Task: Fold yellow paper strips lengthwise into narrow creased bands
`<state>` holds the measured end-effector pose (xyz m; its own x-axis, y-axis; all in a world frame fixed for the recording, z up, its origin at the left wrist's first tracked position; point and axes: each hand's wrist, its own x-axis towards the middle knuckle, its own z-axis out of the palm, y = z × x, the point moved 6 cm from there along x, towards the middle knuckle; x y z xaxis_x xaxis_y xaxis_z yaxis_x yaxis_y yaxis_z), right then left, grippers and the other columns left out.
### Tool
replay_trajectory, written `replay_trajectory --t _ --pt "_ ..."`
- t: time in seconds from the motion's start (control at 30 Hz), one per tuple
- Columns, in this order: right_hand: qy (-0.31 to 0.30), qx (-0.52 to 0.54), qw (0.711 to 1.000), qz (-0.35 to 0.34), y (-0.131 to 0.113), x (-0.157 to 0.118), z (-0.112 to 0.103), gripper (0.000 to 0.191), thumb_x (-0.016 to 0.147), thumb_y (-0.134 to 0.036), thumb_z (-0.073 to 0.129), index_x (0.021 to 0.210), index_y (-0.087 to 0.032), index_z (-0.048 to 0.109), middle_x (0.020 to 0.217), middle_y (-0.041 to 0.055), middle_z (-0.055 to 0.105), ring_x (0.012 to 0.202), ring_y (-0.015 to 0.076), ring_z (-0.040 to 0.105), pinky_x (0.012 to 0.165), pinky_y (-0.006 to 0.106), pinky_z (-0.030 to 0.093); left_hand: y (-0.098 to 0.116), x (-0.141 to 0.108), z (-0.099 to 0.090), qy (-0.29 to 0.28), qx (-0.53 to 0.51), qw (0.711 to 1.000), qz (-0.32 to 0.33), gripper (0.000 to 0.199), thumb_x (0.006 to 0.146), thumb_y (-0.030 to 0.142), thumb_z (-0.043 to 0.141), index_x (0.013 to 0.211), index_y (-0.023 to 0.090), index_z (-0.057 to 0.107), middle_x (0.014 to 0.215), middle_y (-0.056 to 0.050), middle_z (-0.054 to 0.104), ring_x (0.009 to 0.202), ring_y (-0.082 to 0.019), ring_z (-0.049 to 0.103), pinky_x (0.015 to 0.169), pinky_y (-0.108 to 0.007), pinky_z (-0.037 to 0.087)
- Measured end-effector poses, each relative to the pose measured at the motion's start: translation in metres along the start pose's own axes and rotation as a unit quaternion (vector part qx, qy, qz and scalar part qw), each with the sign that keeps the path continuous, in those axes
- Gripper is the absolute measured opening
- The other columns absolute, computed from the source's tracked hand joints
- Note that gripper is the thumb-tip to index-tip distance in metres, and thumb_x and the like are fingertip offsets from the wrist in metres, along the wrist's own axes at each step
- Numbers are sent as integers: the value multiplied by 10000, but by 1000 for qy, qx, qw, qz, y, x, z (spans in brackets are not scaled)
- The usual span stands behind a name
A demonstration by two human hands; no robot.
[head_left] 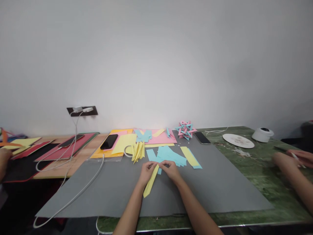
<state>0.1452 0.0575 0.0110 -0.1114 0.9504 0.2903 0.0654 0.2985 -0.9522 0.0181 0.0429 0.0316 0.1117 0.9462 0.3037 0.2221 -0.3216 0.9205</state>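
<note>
In the head view, the left hand (146, 172) and right hand (171, 170) nearly meet, each with thumb and forefinger pressed together on the upper end of a yellow paper strip (150, 185); whether the paper is doubled under the fingertips is too small to tell. The strip slants from the fingers down toward the wearer, over the gray sheet (107, 192). To crease this end well, I'd line up its edges before pressing, steady it with the left pinch, and run the right thumbnail outward. Cyan strips (171, 154) lie just beyond the fingers, so keep the paper clear of them; folded yellow pieces (138, 152) sit beyond and left.
</note>
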Motion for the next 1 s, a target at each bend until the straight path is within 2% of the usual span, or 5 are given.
replay_trajectory --t 0.37,0.5,0.7,0.87,1.0 --pt "12 -57 998 -35 -9 -2 -1 180 635 -309 525 580 -156 601 599 22 597 599 147 532 586 238 409 -6 2 1 2 -14 1000 -11 284 666 375 507 697 133 652 685 -61 658 670 -186 569 614 -257 430" --pt "51 -117 989 -70 -14 -4 -2 163 642 -295 517 560 -175 591 599 23 595 632 153 521 637 255 387 -10 2 3 3 -8 1000 -28 325 660 397 503 724 117 657 627 -58 653 583 -169 562 534 -244 426" --pt "81 -215 969 -91 -16 -5 0 163 660 -309 513 565 -199 586 598 5 591 653 153 503 726 296 319 -14 3 0 37 0 999 -28 321 633 393 529 693 104 653 554 -47 629 496 -140 530 468 -223 399" --pt "59 -172 981 -67 -9 -2 -1 216 682 -345 485 594 -193 612 591 6 605 628 153 519 671 272 354 -15 4 -3 52 -15 998 -32 290 639 381 528 668 110 628 576 -38 618 529 -134 537 500 -220 402" --pt "49 -126 990 -48 -6 -1 -2 251 673 -362 481 594 -174 628 581 19 614 593 157 535 610 254 383 -16 4 -2 37 -24 998 -37 285 644 386 525 660 114 611 601 -31 614 566 -138 542 524 -219 406"
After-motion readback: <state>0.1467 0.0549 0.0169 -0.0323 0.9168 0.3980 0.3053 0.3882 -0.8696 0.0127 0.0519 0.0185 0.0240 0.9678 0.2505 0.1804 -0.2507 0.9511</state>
